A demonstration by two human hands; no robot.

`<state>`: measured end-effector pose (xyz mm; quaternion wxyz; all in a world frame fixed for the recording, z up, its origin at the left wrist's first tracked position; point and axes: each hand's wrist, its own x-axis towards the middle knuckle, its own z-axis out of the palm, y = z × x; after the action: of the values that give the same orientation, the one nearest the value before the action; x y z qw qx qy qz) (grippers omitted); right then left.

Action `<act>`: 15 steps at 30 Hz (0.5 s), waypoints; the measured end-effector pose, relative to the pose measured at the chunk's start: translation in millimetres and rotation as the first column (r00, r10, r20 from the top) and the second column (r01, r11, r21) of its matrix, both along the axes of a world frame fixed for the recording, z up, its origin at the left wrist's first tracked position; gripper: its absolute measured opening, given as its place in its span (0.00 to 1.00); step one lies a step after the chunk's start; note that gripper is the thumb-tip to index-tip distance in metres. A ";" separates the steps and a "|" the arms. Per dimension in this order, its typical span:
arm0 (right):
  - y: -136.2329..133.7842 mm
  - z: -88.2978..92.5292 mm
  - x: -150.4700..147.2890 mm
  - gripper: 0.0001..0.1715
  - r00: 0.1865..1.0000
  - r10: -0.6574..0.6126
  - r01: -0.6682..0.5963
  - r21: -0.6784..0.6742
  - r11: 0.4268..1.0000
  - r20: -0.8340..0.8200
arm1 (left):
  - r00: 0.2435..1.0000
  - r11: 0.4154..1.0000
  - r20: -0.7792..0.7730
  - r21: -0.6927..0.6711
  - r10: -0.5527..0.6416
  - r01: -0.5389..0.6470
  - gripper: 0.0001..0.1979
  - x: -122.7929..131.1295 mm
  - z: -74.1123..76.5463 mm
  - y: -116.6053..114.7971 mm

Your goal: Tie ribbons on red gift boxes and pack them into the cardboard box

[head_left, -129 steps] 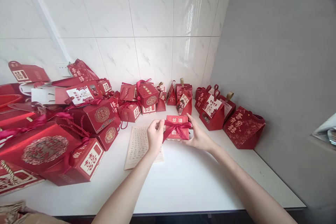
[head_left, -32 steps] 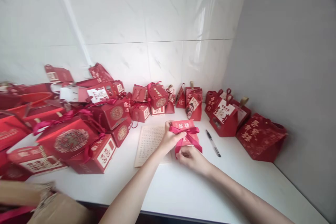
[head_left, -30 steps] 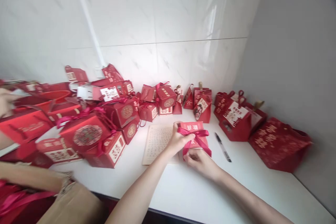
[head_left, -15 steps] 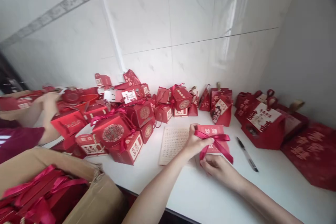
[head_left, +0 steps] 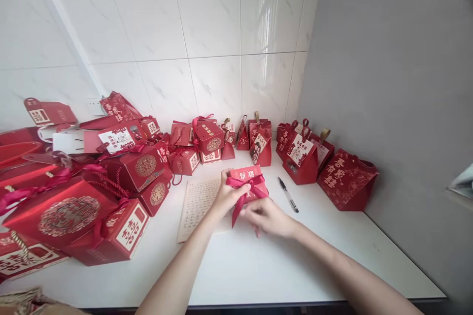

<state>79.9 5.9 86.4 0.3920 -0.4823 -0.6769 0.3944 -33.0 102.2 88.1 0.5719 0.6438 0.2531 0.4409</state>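
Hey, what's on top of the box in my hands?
On the box: a ribbon and printed characters. Your left hand covers part of the ribbon; your right hand hides part of the near end.

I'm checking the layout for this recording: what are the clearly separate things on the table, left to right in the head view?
Big red box with round emblem → page of writing → ribboned box → pen → large red bag.
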 end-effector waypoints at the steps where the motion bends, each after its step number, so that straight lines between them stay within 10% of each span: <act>1: -0.2 5.4 6.4 0.24 0.995 -0.099 0.100 0.034 0.994 -0.010 | 1.000 1.000 0.004 -0.012 -0.019 0.019 0.23 0.2 -0.5 0.5; 5: 0.5 24.6 36.0 0.30 0.870 -0.470 0.450 0.153 0.880 0.148 | 0.999 0.997 -0.006 -0.065 -0.042 0.041 0.23 -0.1 -1.9 2.0; 15: -1.5 31.2 62.1 0.25 0.949 -0.096 0.163 -0.207 0.965 0.300 | 0.999 0.998 -0.005 -0.063 -0.032 0.031 0.22 -0.1 -4.3 4.1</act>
<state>142.1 4.4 117.6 0.2564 -0.6198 -0.6435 0.3687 -33.1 106.2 83.8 0.5979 0.6309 0.2583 0.4217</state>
